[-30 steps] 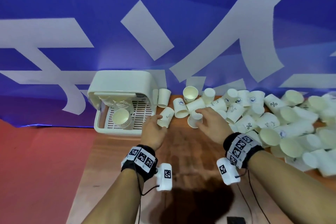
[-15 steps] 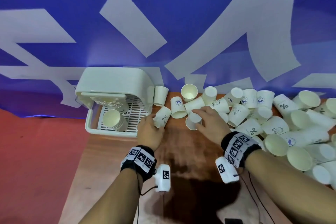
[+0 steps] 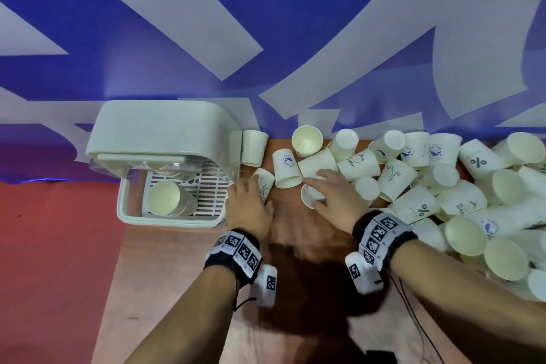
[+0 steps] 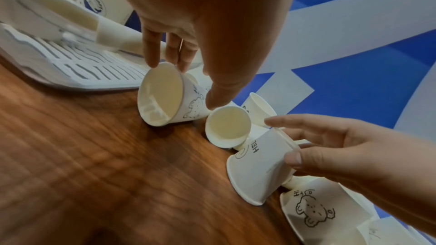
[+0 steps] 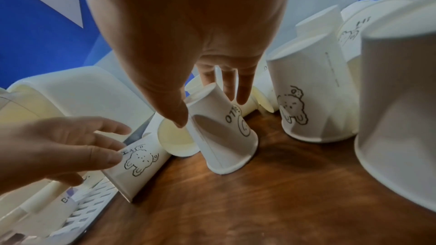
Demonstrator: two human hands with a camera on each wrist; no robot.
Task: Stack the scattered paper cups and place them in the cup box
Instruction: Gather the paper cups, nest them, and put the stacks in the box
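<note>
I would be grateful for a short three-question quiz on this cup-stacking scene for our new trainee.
1. True or false: the cup box already holds a stack of cups lying on its side.
2. Which cup does the left hand grip? A) the bear-drawing cup; B) the percent-sign cup; C) the whale-logo cup.
3. Fill in: the right hand holds a tilted cup with its mouth toward the table, marked ____.

Key: 1 true; 2 A; 3 HELLO.
</note>
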